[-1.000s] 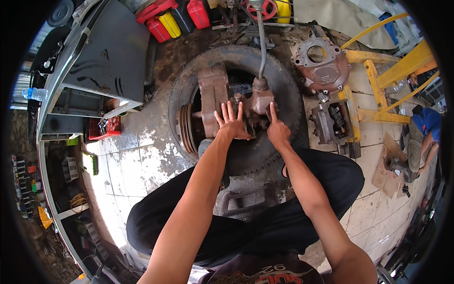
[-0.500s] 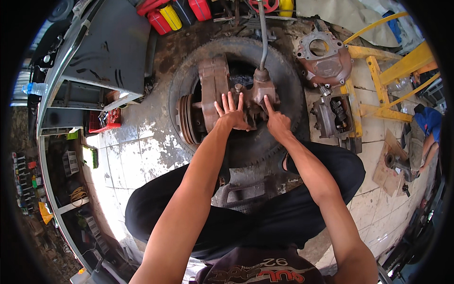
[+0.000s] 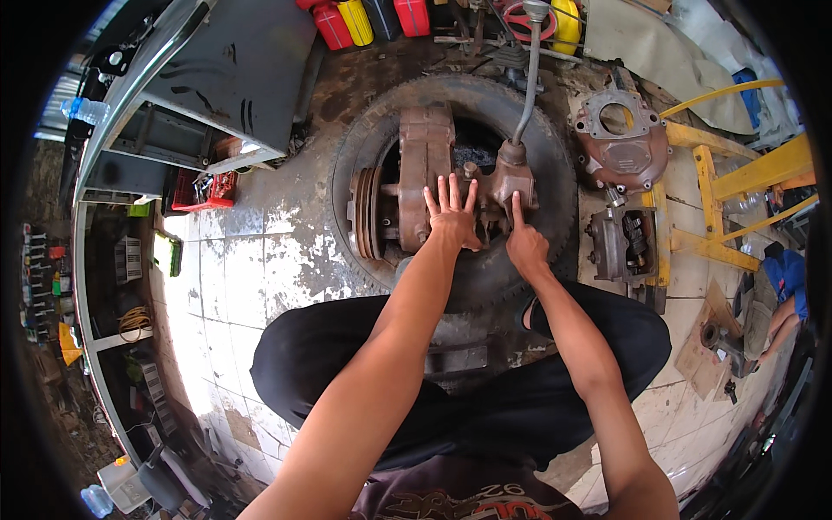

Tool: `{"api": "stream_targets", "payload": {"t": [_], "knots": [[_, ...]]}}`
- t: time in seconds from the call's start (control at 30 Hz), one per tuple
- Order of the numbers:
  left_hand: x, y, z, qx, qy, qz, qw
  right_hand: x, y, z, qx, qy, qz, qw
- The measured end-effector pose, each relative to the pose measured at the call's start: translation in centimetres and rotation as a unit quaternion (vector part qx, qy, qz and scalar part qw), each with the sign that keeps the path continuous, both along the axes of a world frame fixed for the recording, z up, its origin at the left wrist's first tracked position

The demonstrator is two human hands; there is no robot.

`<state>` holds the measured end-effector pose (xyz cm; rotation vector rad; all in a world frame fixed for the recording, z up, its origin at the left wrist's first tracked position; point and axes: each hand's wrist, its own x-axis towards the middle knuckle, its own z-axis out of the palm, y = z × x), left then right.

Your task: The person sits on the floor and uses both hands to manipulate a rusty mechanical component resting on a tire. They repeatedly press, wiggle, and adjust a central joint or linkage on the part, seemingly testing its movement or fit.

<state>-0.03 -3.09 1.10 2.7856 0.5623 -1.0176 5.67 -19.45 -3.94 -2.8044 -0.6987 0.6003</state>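
Observation:
A rusty brown gearbox (image 3: 425,147) lies in the middle of a large black tyre (image 3: 368,113) on the floor. At its left end is a grooved pulley (image 3: 365,212), and a long bent gear lever (image 3: 530,91) rises from its right part. My left hand (image 3: 451,221) rests on the near side of the casing with its fingers spread, holding nothing. Just to the right, my right hand (image 3: 526,245) touches the housing under the lever with its index finger stretched out. Its other fingers are curled, and I see nothing in them.
Right of the tyre lie a round bell housing (image 3: 626,156) and an opened gear casing (image 3: 622,247), beside a yellow metal frame (image 3: 715,247). A grey metal cabinet (image 3: 230,87) and a red crate (image 3: 204,191) stand left. Another person's arm (image 3: 780,328) shows at far right.
The whole view has shifted, so the tyre and gearbox appear farther right and slightly lower. Both hands keep about the same places on the gearbox.

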Motion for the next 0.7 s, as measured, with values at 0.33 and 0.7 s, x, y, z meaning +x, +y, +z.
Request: {"api": "stream_targets", "payload": {"t": [0.33,0.7], "knots": [[0.2,0.1,-0.1,-0.01,-0.007,0.011,1.0,0.3,-0.4,-0.9,0.043,-0.015,0.002,0.999],[-0.1,-0.5,0.1,0.027,-0.016,0.003,0.999,-0.1,-0.1,-1.1,0.065,0.011,-0.061,0.996]]}}
